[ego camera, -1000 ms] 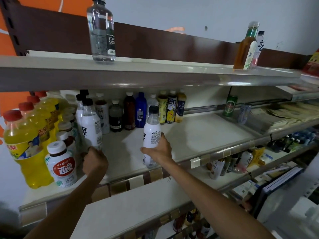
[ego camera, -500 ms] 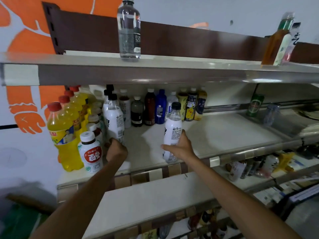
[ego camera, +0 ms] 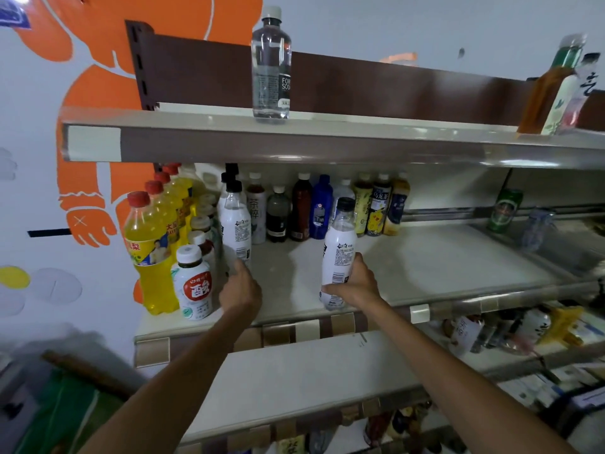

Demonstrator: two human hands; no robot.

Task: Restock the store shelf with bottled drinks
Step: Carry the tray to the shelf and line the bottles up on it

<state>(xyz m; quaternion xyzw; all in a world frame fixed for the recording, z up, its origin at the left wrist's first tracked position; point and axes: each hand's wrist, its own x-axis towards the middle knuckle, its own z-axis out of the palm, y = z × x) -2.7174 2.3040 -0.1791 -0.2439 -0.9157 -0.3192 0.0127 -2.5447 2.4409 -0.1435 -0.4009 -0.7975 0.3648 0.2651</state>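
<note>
Fingers of the right hand (ego camera: 355,286) curl round the lower half of a white-sleeved bottle (ego camera: 339,250), holding it upright at the front edge of the middle shelf (ego camera: 442,257), a smooth pale board with a glossy price-strip lip. Whether the bottle's foot rests on the board cannot be told. Its neck is clear plastic under a black cap. The left hand (ego camera: 240,290) shows only its back. Its fingers reach the foot of a matching white bottle (ego camera: 235,224) standing on the shelf, and whether they grip it or merely touch it cannot be told. Just left of those fingers stands a squat yoghurt-drink bottle (ego camera: 193,283) with a round red label, then tall yellow soda bottles (ego camera: 149,257) with red caps. Beyond both hands a row of mixed bottles (ego camera: 322,208) lines the back wall. Above the fingers, a clear water bottle (ego camera: 271,67) stands on the top shelf (ego camera: 327,145). A green can (ego camera: 503,209) stands well to their right.
</note>
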